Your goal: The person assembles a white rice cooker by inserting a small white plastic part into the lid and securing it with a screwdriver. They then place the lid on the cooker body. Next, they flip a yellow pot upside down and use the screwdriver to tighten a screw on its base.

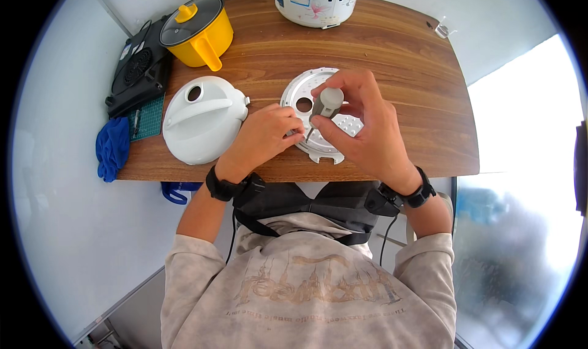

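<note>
My right hand (361,119) is closed round the grey handle of a screwdriver (329,103). The tool points down, its thin shaft ending near the left front edge of a round white inner lid plate (345,128). That plate lies on the table and has a round hole, raised bumps and a notched tab at the front. Beside the screwdriver tip, my left hand (269,128) has its fingers curled and pinched at the plate's left edge; what they hold, if anything, is hidden. Left of it rests a white cooker lid shell (205,125) with a raised handle and a round hole.
A white rice cooker body (315,6) stands at the back. At the far left are a yellow pot (214,45) with a glass lid, a black appliance (138,70), a green cutting mat (149,119) and a blue cloth (113,150). A small clear container (443,29) sits back right.
</note>
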Tool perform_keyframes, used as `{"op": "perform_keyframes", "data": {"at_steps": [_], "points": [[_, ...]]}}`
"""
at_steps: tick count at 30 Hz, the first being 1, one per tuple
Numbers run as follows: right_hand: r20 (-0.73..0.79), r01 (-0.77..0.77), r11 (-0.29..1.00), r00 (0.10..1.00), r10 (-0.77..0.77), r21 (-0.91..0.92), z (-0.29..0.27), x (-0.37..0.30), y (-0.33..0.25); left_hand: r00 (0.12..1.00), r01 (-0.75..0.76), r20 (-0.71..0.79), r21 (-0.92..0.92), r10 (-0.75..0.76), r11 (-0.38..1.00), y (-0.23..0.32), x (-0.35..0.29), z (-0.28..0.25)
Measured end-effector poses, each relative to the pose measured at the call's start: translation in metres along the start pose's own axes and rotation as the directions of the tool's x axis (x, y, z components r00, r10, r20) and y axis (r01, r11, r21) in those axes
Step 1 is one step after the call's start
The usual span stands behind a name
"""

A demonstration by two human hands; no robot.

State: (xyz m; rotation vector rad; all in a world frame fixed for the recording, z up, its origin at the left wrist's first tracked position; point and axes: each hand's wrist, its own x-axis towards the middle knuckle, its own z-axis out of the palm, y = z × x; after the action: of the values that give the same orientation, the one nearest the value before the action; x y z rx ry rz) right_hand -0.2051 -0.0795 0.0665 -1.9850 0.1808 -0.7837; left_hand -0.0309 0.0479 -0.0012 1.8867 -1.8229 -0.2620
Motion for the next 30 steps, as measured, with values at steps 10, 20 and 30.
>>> {"op": "perform_keyframes", "data": {"at_steps": [10,20,30], "points": [[-0.106,0.006,1.0,0.994,-0.007,-0.007,-0.004,-0.002,0.006,0.999,0.019,0.048,0.004,-0.019,1.0,0.005,-0.002,-0.003],[-0.207,-0.01,0.994,0.978,0.033,0.11,-0.01,-0.004,0.008,0.992,0.123,0.043,-0.097,-0.119,0.988,0.004,0.002,-0.005],[-0.325,0.11,0.948,0.946,-0.006,0.3,-0.022,-0.008,0.002,0.997,0.077,-0.01,-0.097,-0.078,0.992,-0.002,0.003,-0.008]]}}
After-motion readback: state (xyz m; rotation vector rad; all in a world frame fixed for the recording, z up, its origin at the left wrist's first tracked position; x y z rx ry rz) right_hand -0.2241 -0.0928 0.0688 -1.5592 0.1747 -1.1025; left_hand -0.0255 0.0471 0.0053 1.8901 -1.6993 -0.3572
